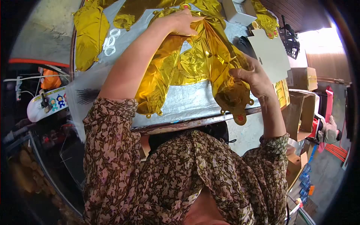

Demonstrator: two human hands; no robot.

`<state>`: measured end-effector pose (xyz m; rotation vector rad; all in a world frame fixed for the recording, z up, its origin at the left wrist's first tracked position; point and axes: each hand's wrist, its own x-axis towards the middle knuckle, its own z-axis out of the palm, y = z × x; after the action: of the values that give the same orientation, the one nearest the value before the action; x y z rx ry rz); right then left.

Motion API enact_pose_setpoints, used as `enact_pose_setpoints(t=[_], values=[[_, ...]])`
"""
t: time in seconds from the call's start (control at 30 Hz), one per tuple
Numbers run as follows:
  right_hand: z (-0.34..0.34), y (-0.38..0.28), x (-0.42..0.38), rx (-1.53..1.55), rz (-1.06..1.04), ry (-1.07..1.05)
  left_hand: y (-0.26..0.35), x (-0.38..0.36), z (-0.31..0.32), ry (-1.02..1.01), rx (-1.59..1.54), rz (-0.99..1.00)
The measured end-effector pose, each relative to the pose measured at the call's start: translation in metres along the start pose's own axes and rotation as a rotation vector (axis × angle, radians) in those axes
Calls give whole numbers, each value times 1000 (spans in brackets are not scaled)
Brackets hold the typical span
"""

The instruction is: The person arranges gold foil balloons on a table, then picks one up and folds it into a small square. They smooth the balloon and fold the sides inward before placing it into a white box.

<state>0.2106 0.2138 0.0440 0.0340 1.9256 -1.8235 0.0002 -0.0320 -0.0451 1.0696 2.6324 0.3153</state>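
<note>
Crumpled gold foil (193, 62) lies over the silvery table top (187, 99), with folds running toward the front edge. My left hand (182, 22) rests on the foil near the top centre, its fingers spread and pointing right. At the right, my right hand (253, 77) holds a gold foil piece (230, 93), the thumb on top and the other fingers hidden behind. This piece has small tabs and a reddish round mark at its lower end, which hangs over the table's front edge.
Another gold foil piece (89, 35) and white looped cord (110, 43) lie at the left. A white box (239, 13) and a pale cardboard flap (269, 56) are at the right. Cardboard boxes (300, 112) stand beyond, and a person's gloved hand (330, 131) shows at far right.
</note>
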Motion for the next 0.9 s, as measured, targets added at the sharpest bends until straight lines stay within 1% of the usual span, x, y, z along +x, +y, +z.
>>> enact_pose_setpoints(t=[0.03, 0.17, 0.27, 0.37, 0.43, 0.47, 0.53, 0.63, 0.77, 0.83, 0.87, 0.9], values=[[-1, 4, 0, 5, 13, 22, 0, 2, -1, -48, 27, -21], [1, 9, -2, 32, 10, 63, -2, 6, 0, -33, 0, -23], [-2, 17, -2, 76, 10, 62, 0, 9, -4, -73, 15, -10], [-3, 17, -2, 70, 18, 55, 6, 12, -10, -118, 77, -59], [-3, 18, -1, 64, 11, 52, 10, 16, -16, -215, 63, -116], [-3, 18, 0, 58, 5, 51, 13, 18, -20, -213, 63, -121], [0, 17, -1, 59, 1, 59, 18, 23, -23, -285, 91, -164], [0, 18, 0, 66, 5, 66, 16, 28, -25, -320, 60, -164], [-3, 23, 0, 81, -11, 72, 13, 26, -22, -328, 37, -185], [-3, 26, -1, 71, -16, 72, 8, 26, -15, -251, 34, -175], [-4, 26, -1, 54, -26, 72, 2, 27, -10, -256, 33, -172], [-4, 26, -1, 56, -21, 75, -4, 27, -6, -218, 40, -159]])
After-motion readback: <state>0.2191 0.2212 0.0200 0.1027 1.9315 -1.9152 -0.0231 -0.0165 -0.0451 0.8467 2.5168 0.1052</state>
